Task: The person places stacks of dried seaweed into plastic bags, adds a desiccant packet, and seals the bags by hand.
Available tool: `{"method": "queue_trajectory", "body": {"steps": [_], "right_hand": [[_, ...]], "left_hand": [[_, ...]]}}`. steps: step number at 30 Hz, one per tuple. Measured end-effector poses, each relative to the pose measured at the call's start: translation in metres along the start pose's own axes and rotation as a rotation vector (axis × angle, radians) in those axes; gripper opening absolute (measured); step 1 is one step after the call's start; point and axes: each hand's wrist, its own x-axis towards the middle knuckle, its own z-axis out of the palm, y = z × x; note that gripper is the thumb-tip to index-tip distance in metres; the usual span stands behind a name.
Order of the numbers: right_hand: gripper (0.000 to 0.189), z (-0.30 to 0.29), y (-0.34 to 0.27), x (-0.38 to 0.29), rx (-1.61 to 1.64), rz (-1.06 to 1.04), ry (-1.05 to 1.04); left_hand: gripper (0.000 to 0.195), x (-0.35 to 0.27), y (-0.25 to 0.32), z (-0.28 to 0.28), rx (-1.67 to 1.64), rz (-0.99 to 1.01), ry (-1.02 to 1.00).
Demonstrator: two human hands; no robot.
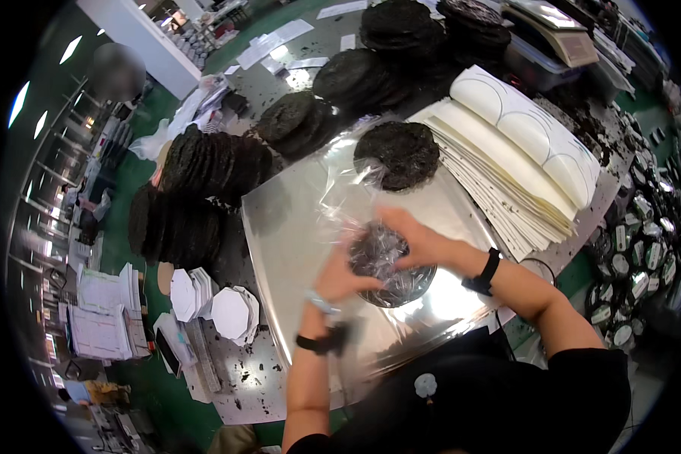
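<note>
A dark round cake (394, 292), apparently dried seaweed, lies under crumpled clear plastic film on a stack of clear film sheets (295, 227) in front of me. My left hand (340, 272) curves around its left side, thumb over the top. From the right, my right hand (423, 241) grips the film over the cake's upper side. Both hands are blurred, and their fingertips are partly lost in the film. Just beyond them rests another dark round cake (397, 154), partly covered by loose film at its left edge.
Stacks of dark cakes (215, 162) line the table's left and far sides. A thick stack of large paper sheets (522, 153) leans at the right. White octagonal cards (232, 312) sit at left. Many wrapped, labelled cakes (635, 255) are heaped at far right.
</note>
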Motion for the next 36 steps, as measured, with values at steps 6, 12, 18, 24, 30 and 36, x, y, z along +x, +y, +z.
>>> {"method": "queue_trajectory", "body": {"steps": [6, 12, 18, 24, 30, 36], "right_hand": [[0.032, 0.007, -0.016, -0.035, -0.192, 0.187, -0.086], [0.021, -0.126, -0.037, -0.054, 0.138, 0.443, -0.140], [0.042, -0.387, 0.011, -0.260, -0.518, 0.608, 0.758], [0.036, -0.386, 0.016, -0.267, -0.230, 0.358, 0.674], [0.037, -0.365, -0.005, -0.198, -0.197, 0.546, 0.706], [0.029, -0.355, 0.015, -0.180, -0.386, 0.614, 0.207]], "left_hand": [[0.082, -0.005, 0.020, 0.082, 0.050, 0.176, 0.418], [0.057, 0.006, 0.046, 0.088, 0.476, 0.293, 0.142], [0.070, 0.015, 0.044, 0.108, 0.501, 0.221, 0.219], [0.077, 0.014, 0.041, 0.115, 0.543, 0.308, 0.271], [0.048, 0.013, 0.045, 0.116, 0.699, 0.251, 0.248], [0.039, 0.021, 0.037, 0.124, 0.687, 0.262, 0.342]]}}
